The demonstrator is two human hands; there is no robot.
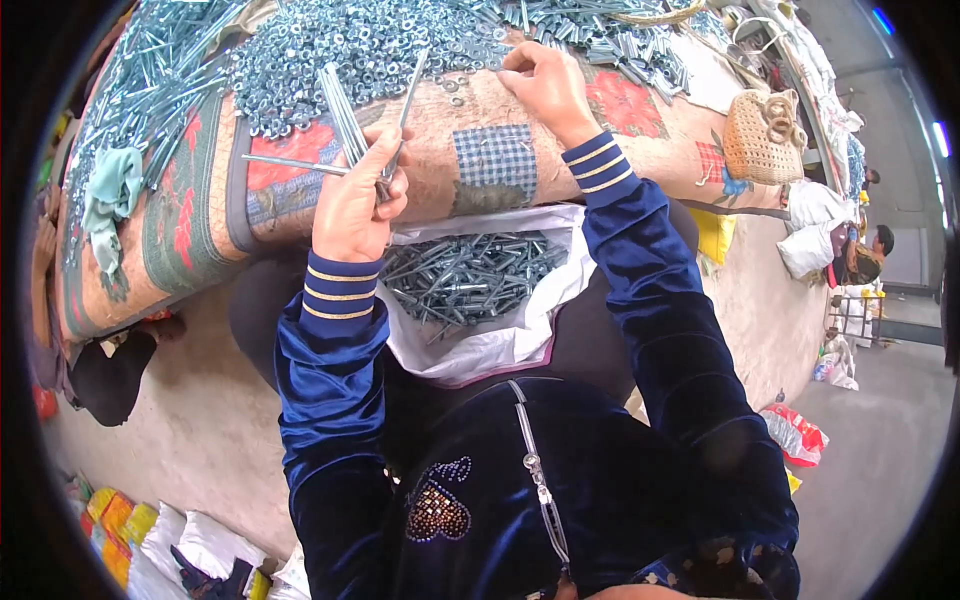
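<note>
Bolts (365, 110), long and silvery, stand fanned in the left hand (352, 205), its fingers closed around their lower ends, above the patterned cloth (480, 170). Farther off, the right hand (545, 85) pinches at the pile of nuts (340, 50). Near the lap, a white plastic bag (500, 340) holds finished bolts; a woven basket (765, 135) sits far right.

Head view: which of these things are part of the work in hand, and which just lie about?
In use:
left hand
long bolts
right hand
pile of nuts
white bag of bolts

Lying about:
green cloth
woven basket
red packet
</note>
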